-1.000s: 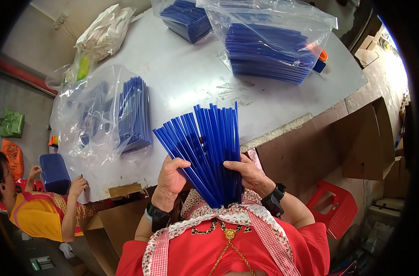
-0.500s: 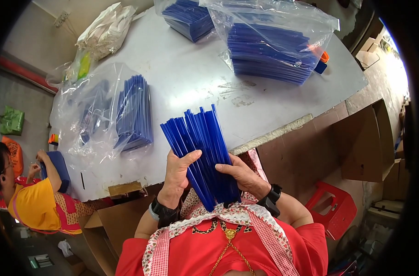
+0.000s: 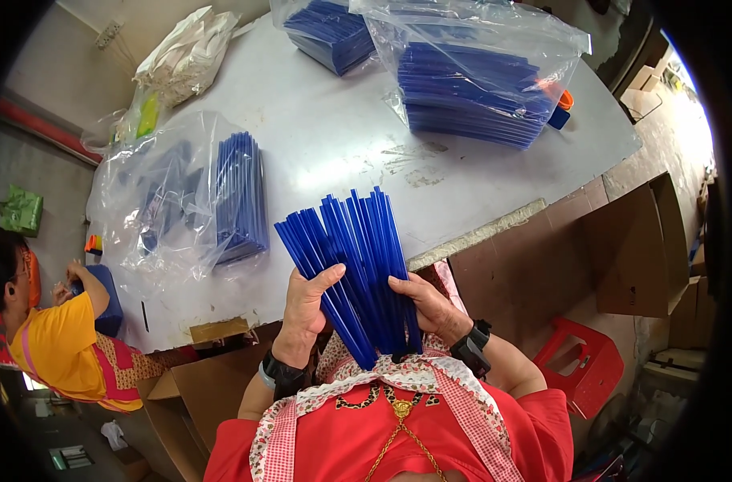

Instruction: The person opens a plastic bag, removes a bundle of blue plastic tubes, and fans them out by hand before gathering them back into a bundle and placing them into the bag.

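A fanned bundle of long blue plastic tubes (image 3: pixel 358 257) is held between my two hands, in front of my apron. My left hand (image 3: pixel 308 301) grips its left side, thumb lying across the front. On the right side my right hand (image 3: pixel 430 305) holds the bundle with the thumb pressed on the front and the fingers behind. The upper ends are uneven and spread; the lower ends rest against the apron. Beyond the bundle to the left, a stack of blue tubes (image 3: pixel 241 197) sticks out of a clear plastic bag (image 3: pixel 173 201).
On the white table (image 3: pixel 326 136) lie more bagged tubes (image 3: pixel 470 92) at the back right and another bag (image 3: pixel 330 32) at the back. A person in yellow (image 3: pixel 61 337) works at the left. Cardboard boxes (image 3: pixel 635 249) and a red stool (image 3: pixel 579 365) stand at the right.
The tubes have spread wider, their tops fanning farther apart. My right hand has shifted slightly to the right; the left stays nearly in place. The person at the left has leaned a little.
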Available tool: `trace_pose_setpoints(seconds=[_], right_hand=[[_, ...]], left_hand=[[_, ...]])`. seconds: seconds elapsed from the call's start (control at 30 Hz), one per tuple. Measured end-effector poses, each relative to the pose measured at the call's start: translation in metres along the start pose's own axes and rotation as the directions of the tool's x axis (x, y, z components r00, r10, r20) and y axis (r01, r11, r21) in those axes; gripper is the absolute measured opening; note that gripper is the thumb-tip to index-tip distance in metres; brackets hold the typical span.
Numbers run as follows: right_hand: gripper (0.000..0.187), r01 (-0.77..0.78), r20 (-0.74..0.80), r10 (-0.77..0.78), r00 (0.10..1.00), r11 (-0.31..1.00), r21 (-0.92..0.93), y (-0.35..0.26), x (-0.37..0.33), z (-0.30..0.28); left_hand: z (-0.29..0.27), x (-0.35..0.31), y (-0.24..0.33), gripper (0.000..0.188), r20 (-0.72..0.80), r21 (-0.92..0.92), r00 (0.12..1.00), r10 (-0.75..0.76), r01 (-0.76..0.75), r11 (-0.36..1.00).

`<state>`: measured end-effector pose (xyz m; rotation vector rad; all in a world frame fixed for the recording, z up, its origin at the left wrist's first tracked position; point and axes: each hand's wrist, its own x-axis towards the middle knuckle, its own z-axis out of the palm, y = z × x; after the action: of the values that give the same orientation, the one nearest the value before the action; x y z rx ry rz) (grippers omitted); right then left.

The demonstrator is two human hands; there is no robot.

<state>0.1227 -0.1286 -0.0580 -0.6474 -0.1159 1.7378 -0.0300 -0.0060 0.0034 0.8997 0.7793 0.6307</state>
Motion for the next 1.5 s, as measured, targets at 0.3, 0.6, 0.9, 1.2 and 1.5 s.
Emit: trace_pose_setpoints(seconds=[0.3, 0.6, 0.9, 1.2, 1.5], right_hand=[[0.050, -0.013, 0.079, 0.005, 0.997, 0.995, 0.100, 0.003, 0.001, -0.007], [0.059, -0.062, 0.085, 0.081, 0.993, 0.975, -0.211, 0.002, 0.002, 0.014], [0.078, 0.185, -0.025, -0.213, 0.977, 0.896, -0.404, 0.013, 0.005, 0.034], [0.081, 0.223, 0.015, -0.375, 0.927, 0.518, -0.826, 0.003, 0.022, 0.043], [0.055, 0.117, -0.004, -0.124, 0.992, 0.945, -0.305, 0.004, 0.032, 0.013]], left_hand=[[-0.006, -0.002, -0.002, 0.038, 0.005, -0.013, 1.000, -0.007, 0.007, 1.000], [0.009, -0.009, 0.008, 0.061, 0.182, -0.085, 0.982, -0.058, 0.074, 0.994], [-0.003, 0.005, -0.001, 0.064, 0.294, -0.137, 0.938, -0.185, 0.233, 0.963], [0.018, 0.017, -0.012, 0.054, -0.001, -0.004, 0.999, 0.048, -0.048, 0.999], [-0.015, 0.014, -0.023, 0.052, 0.087, -0.061, 0.996, 0.014, -0.008, 0.998]])
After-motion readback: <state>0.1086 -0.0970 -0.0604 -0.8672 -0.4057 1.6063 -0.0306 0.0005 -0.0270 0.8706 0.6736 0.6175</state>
